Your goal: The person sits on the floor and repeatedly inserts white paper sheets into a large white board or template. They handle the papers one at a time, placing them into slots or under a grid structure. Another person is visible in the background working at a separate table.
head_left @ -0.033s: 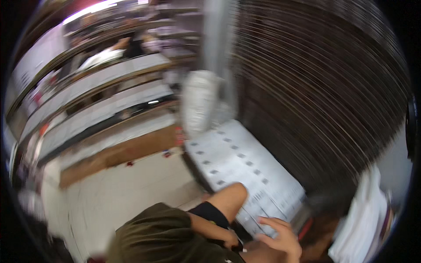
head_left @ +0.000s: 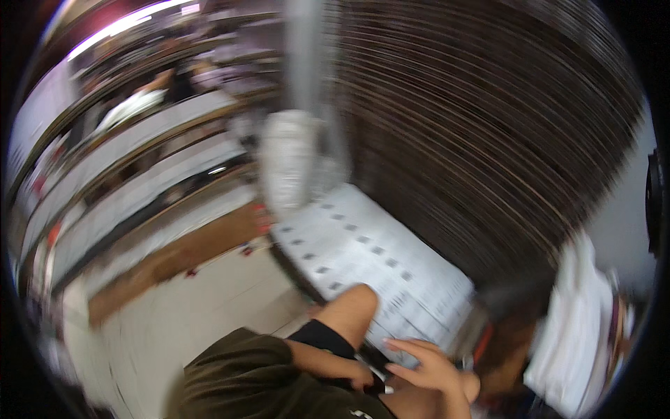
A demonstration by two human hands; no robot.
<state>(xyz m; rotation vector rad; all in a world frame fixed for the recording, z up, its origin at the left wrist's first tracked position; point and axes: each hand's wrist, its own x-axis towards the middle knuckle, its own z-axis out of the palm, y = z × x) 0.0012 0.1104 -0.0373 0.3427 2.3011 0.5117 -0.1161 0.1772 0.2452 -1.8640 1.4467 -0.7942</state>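
My right hand (head_left: 429,366) is held in front of my lap with thumb and fingers apart, and nothing shows in it. It overlaps the near end of a long white panel (head_left: 359,244) printed with rows of small dark squares; I cannot tell whether it touches. My left hand (head_left: 361,377) is low by my lap, next to the dark shorts. Its fingers are blurred and partly hidden, so what it holds, if anything, cannot be made out. My bent knee (head_left: 356,304) comes up against the panel's left edge.
A tall stack of thin dark brown sheets (head_left: 474,126) rises behind the panel. A white plastic-wrapped bundle (head_left: 287,164) stands at its far end. Shelves (head_left: 160,133) with pale goods line the left, above a tiled floor (head_left: 181,307). White folded material (head_left: 569,328) hangs at the right.
The whole scene has shifted left in the picture as the view turned. My right hand appears slightly further left and higher, its fingers still apart.
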